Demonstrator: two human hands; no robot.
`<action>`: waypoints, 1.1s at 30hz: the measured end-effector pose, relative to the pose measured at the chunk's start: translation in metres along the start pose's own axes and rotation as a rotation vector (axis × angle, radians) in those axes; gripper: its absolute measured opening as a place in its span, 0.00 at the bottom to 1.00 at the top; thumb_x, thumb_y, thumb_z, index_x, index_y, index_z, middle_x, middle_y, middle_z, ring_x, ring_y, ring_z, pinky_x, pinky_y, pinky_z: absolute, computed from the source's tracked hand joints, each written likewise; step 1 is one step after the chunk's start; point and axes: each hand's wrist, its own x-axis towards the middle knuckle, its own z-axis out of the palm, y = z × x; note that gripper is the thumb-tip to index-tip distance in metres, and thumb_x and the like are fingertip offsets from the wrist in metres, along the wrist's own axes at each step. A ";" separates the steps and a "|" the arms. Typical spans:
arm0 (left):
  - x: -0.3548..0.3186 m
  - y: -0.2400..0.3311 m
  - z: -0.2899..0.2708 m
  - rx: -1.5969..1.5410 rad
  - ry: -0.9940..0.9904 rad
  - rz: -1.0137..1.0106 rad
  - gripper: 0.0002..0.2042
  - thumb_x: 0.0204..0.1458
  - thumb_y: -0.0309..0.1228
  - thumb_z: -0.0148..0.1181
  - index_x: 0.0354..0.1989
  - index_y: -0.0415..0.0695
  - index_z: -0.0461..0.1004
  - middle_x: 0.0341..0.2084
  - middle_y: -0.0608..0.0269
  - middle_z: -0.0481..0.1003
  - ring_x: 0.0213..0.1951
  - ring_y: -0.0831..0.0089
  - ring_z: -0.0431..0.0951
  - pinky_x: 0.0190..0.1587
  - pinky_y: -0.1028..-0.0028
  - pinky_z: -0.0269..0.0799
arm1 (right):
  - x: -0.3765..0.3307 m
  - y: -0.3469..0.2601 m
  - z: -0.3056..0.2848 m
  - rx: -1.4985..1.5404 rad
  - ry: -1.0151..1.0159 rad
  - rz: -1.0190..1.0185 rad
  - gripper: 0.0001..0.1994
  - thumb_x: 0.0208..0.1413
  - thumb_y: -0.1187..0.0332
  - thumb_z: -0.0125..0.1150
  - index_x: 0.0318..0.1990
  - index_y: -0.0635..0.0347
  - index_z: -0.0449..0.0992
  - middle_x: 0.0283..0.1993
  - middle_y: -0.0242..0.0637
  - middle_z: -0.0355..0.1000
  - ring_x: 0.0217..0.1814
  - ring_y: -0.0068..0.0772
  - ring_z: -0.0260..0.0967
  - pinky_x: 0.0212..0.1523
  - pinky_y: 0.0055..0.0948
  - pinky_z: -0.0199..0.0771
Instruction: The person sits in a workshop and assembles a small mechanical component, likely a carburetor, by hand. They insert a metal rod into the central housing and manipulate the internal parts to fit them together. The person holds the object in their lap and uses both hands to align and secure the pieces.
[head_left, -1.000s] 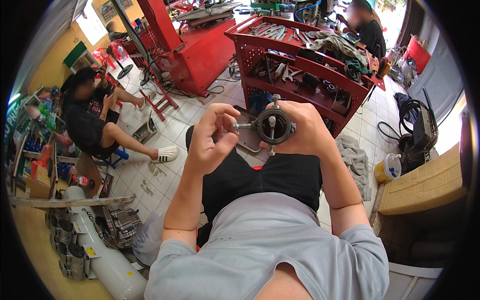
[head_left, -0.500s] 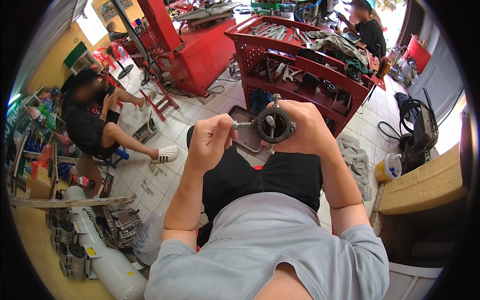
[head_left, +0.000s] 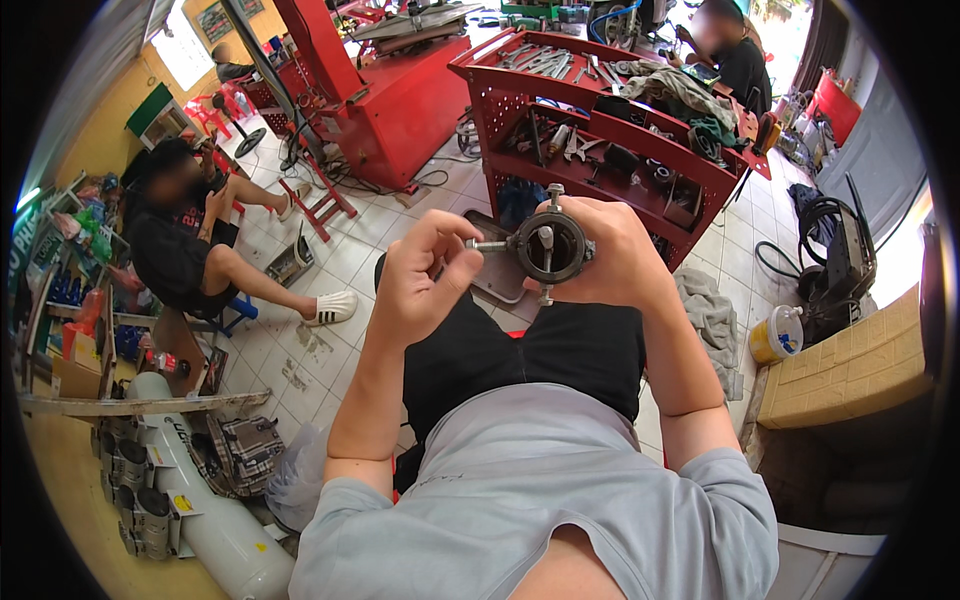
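My right hand (head_left: 622, 252) grips a dark round metal collar (head_left: 579, 262) from its right side, holding it above my lap. Several bolts stick out around the collar's rim, and a pale metal rod end shows inside its opening. Toward my left hand points a long silver bolt (head_left: 493, 246). The fingers and thumb of my left hand (head_left: 425, 275) are parted around the head of that bolt; whether a fingertip touches it I cannot tell. The palm side of my right hand is hidden behind the collar.
Beyond my hands stands a red tool cart (head_left: 600, 100) with wrenches and rags. A metal tray (head_left: 495, 285) lies on the floor below. One person (head_left: 175, 240) sits at left, another (head_left: 745, 70) beyond the cart. A white cylinder (head_left: 215, 510) lies at lower left.
My left hand's fingers have loosened from a closed grip on the bolt's end and spread apart. The collar has shifted very slightly in my right hand's grip.
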 end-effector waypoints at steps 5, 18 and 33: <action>0.001 0.003 0.010 -0.317 0.092 0.001 0.21 0.61 0.49 0.52 0.40 0.39 0.71 0.15 0.72 0.65 0.18 0.86 0.62 0.23 0.84 0.58 | 0.001 -0.001 -0.001 -0.020 -0.034 0.020 0.23 0.27 0.63 0.72 0.33 0.59 0.70 0.28 0.41 0.72 0.30 0.48 0.71 0.29 0.39 0.69; -0.001 -0.006 -0.003 -0.021 -0.033 -0.015 0.21 0.64 0.48 0.47 0.39 0.37 0.70 0.20 0.70 0.67 0.21 0.85 0.66 0.23 0.84 0.58 | 0.000 -0.002 -0.001 -0.016 -0.041 0.042 0.22 0.27 0.62 0.73 0.32 0.60 0.69 0.28 0.41 0.71 0.30 0.49 0.70 0.29 0.40 0.69; 0.002 -0.001 0.002 -0.174 -0.025 0.063 0.26 0.62 0.56 0.44 0.41 0.39 0.69 0.22 0.71 0.66 0.21 0.85 0.65 0.24 0.83 0.58 | 0.002 -0.002 -0.002 0.002 -0.054 0.032 0.22 0.28 0.63 0.72 0.33 0.59 0.70 0.29 0.41 0.72 0.31 0.48 0.71 0.30 0.40 0.70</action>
